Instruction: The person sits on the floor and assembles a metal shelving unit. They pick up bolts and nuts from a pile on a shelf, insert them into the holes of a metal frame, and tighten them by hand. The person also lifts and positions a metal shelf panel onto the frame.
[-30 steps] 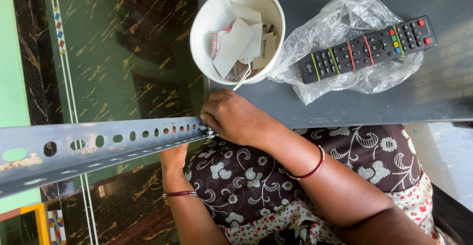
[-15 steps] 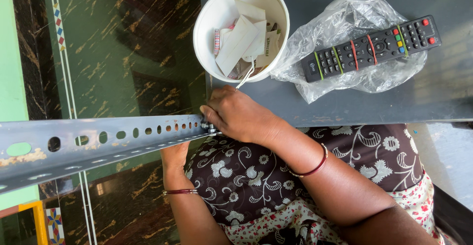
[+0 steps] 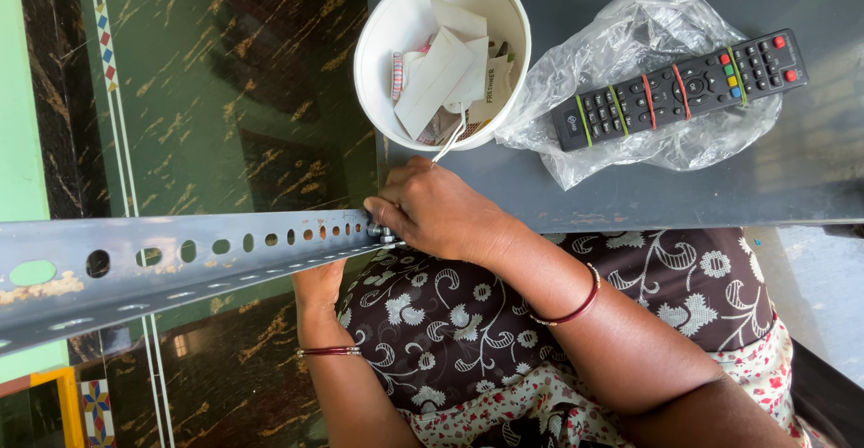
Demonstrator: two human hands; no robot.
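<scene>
A long grey slotted metal angle bar (image 3: 180, 263) runs from the left edge to the corner of a dark grey table (image 3: 630, 200). My right hand (image 3: 432, 209) rests at the bar's right end, its fingers closed around a small metal bolt (image 3: 378, 230) at the table corner. My left hand (image 3: 318, 288) reaches up under the bar near that end. Its fingers are hidden behind the metal. Both wrists wear thin red bangles.
On the table stand a white round tub (image 3: 441, 56) holding paper sachets and a black remote control (image 3: 684, 88) wrapped with rubber bands, lying on a crumpled clear plastic bag (image 3: 630, 25). A dark green marbled floor (image 3: 225, 97) lies at left. My patterned dress (image 3: 468, 331) is below.
Both hands and the bar stay where they were. Only the view has shifted slightly.
</scene>
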